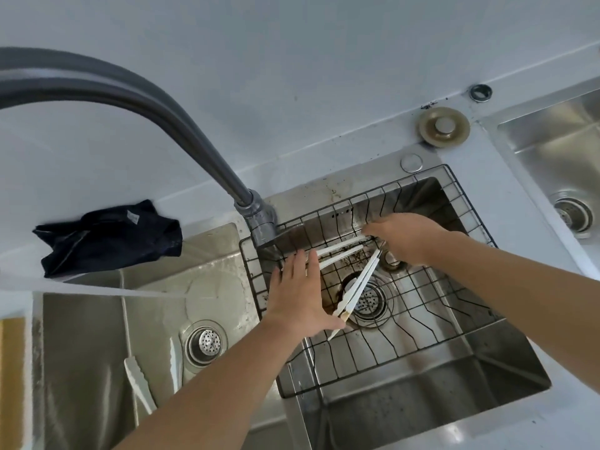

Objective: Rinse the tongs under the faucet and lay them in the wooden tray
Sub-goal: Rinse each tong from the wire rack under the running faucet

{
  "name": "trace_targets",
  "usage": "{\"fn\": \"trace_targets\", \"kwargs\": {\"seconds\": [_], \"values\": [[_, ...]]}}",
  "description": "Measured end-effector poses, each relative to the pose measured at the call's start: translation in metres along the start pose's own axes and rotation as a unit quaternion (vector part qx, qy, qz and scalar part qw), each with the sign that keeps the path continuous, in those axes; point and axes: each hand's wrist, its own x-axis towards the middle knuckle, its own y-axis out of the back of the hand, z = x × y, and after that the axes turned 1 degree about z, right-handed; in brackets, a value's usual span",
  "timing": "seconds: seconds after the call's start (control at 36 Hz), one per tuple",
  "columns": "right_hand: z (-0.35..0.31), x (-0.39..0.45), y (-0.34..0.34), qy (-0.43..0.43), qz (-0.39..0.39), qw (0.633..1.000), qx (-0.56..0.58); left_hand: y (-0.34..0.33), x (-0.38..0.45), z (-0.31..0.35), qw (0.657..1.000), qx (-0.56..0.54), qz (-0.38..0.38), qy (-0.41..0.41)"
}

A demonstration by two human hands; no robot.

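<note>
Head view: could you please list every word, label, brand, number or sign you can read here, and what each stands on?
No text can be read.
Dark cloth: a small pale tag, too blurred to read.
Sink back wall: a few small dark marks behind the wire basket, too small to read.

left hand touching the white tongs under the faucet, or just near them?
Touching. The head view shows the left hand with straight fingers overlapping the tips of the white plastic tongs, no gap between them, while the right hand holds their other end.
</note>
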Motion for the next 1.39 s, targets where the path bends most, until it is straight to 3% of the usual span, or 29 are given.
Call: {"fn": "trace_targets", "kwargs": {"seconds": [0.39,0.81,1.19,1.39], "values": [[0.015,-0.010,0.030,-0.009,-0.032,0.999,0.027,0.008,0.000,0.000,0.998,-0.042,0.033,-0.017],[0.020,-0.035,0.042,0.006,0.049,0.996,0.074,0.043,-0.013,-0.004,0.993,-0.034,0.097,-0.064],[-0.025,-0.067,0.056,0.064,0.012,0.991,0.121,0.062,-0.059,-0.016,0.978,-0.104,0.143,-0.109],[-0.055,-0.069,0.050,0.087,0.031,0.993,0.073,0.064,-0.085,-0.032,0.977,-0.129,0.146,-0.092]]}}
